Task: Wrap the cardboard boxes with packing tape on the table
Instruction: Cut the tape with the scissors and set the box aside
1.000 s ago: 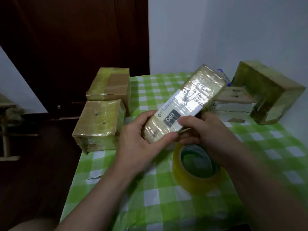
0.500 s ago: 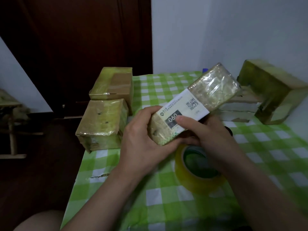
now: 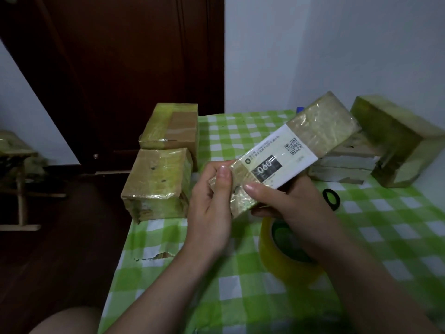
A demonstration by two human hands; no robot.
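A long flat cardboard box (image 3: 320, 126), covered in shiny tape and bearing a white label with "060" and a QR code, is held tilted above the table. My left hand (image 3: 209, 203) grips its near end, thumb on the top face. My right hand (image 3: 284, 203) holds it from the right and below, thumb pressing on the label's edge. Beneath my right wrist a roll of yellowish packing tape (image 3: 284, 263) lies flat on the green checked tablecloth (image 3: 240, 292).
Two taped boxes (image 3: 156, 182) (image 3: 173, 126) stand at the table's left edge. At the back right a whitish box (image 3: 346, 162) lies beside a large taped box (image 3: 392, 138). A small black ring (image 3: 331, 196) rests on the cloth. The cloth has a tear (image 3: 159, 256). A dark door stands behind.
The held box has risen and turned a little, bringing its label more into view. My left thumb has shifted onto the near corner. The roll stays in place.
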